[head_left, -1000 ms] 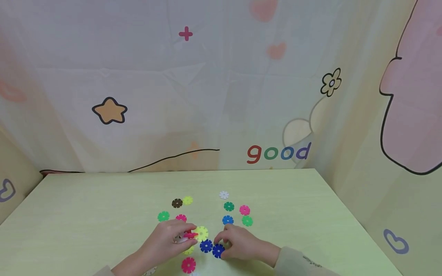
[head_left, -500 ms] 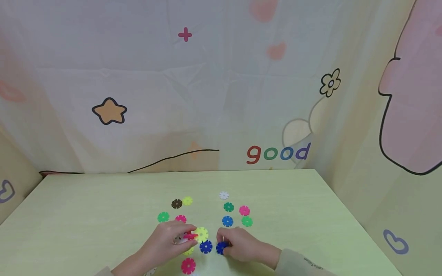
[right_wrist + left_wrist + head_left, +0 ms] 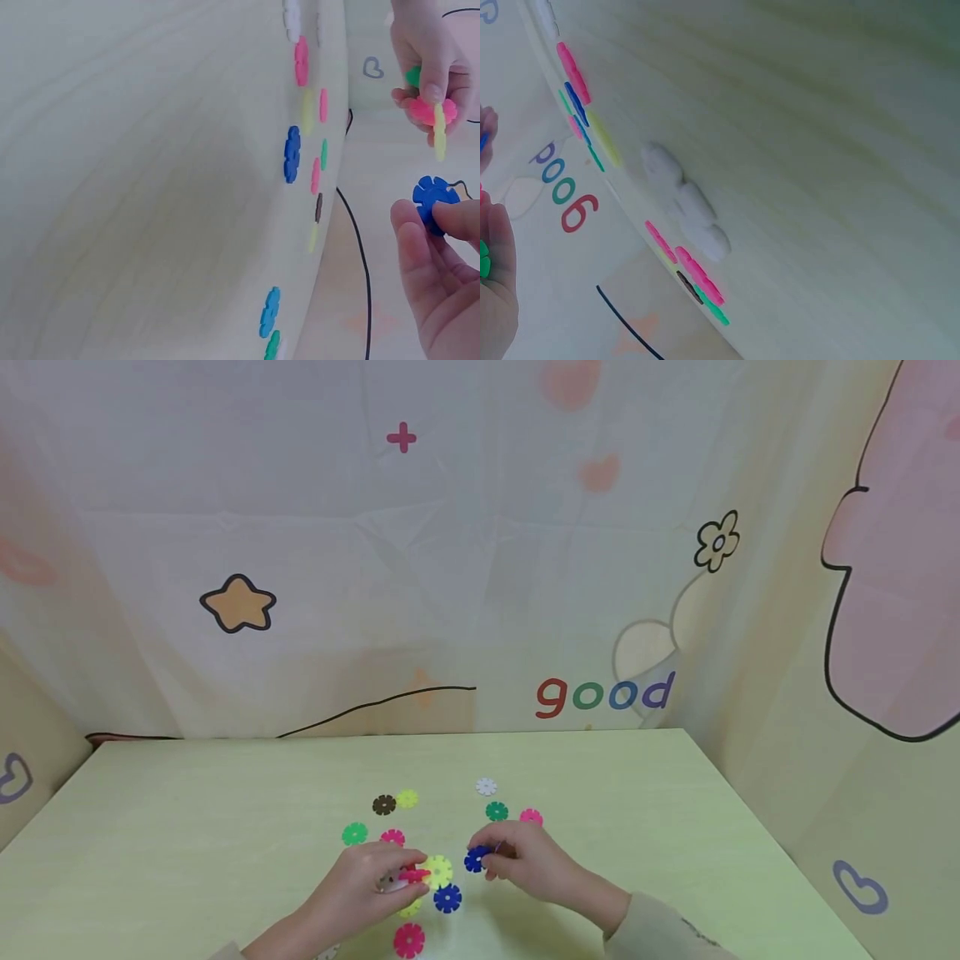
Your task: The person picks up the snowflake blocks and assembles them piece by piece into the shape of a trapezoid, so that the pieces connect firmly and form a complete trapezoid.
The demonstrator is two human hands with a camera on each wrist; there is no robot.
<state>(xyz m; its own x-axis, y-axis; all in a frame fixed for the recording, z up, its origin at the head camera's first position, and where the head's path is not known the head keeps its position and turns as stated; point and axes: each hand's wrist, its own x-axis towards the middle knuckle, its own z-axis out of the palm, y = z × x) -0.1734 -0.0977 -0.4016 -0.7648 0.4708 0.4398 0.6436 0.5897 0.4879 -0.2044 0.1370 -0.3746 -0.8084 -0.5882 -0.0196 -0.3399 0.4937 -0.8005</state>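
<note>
In the head view my left hand (image 3: 360, 885) holds several joined notched plastic discs, with a pink disc (image 3: 412, 876) and a yellow disc (image 3: 438, 871) at the fingertips. The right wrist view also shows a green disc (image 3: 412, 76) in that hand. My right hand (image 3: 536, 864) pinches a dark blue notched disc (image 3: 475, 860) between thumb and fingers, raised off the table. It is a short gap to the right of the yellow disc. Another dark blue disc (image 3: 447, 898) lies on the table between the hands.
Loose discs lie around on the pale table (image 3: 187, 827): a brown disc (image 3: 384, 804), a green disc (image 3: 355, 834), a white disc (image 3: 486, 787), and a pink disc (image 3: 409, 941) near the front. A printed curtain (image 3: 315, 568) hangs behind.
My right hand has picked up a dark blue disc from the table and raised it up beside the yellow disc. My left hand has stayed in place.
</note>
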